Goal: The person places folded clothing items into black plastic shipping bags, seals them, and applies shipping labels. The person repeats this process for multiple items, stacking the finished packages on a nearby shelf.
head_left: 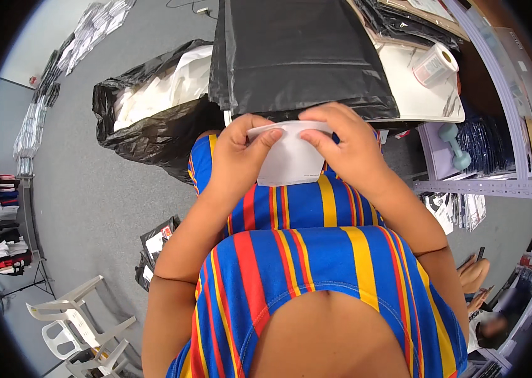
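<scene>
A white paper slip (290, 159) is held up over my lap, its top edge bent back and small print near its lower edge. My left hand (239, 150) pinches the slip's upper left, thumb on the near face. At the upper right, my right hand (349, 143) grips it the same way, thumb in front and fingers behind. Just beyond both hands, a stack of flat black plastic bags (307, 60) covers much of the white table (398, 66) and hangs over its near edge.
A label roll (435, 65) stands at the table's right. Left of the table, an open black bag (152, 148) holds white scraps. A shelf (486, 188) with a dumbbell (455, 146) is at right. White chairs (80, 315) stand lower left; another person (483, 324) sits lower right.
</scene>
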A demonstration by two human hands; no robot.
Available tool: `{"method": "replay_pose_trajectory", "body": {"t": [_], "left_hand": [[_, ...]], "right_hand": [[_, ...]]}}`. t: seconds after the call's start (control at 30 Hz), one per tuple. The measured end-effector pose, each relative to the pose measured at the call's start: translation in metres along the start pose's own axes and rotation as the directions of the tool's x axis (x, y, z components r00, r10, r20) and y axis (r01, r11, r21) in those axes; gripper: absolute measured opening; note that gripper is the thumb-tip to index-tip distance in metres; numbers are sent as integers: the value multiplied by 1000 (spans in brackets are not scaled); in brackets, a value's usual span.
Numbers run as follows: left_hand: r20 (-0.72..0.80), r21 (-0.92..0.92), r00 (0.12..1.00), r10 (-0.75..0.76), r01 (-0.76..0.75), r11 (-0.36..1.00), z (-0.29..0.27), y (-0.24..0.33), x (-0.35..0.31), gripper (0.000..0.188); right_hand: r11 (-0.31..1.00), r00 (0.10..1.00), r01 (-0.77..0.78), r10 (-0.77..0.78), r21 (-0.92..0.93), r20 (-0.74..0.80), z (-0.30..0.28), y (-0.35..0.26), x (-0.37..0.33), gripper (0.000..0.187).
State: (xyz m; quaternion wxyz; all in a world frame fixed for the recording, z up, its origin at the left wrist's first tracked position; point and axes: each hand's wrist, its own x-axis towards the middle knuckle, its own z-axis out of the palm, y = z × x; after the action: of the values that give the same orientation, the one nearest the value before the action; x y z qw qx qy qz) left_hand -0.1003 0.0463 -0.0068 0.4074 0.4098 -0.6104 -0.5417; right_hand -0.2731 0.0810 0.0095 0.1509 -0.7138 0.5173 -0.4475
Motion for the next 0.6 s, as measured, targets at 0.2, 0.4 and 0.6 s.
{"method": "replay_pose_trajectory", "body": {"t": [0.2, 0.4, 0.6], "left_hand": [[129, 557, 943, 305, -324, 765, -8, 36, 14, 22], [270, 686, 949, 164, -309, 659, -30, 52, 22, 44], [182, 631, 967, -179, 25, 775, -78, 33, 20, 41]], "right_hand": [[959, 979, 185, -160, -212, 130, -4, -14, 23, 16], [990, 945, -22, 66, -139, 320, -14, -26, 35, 14], [951, 934, -307, 307, -31, 181, -62, 16, 41, 16]]}}
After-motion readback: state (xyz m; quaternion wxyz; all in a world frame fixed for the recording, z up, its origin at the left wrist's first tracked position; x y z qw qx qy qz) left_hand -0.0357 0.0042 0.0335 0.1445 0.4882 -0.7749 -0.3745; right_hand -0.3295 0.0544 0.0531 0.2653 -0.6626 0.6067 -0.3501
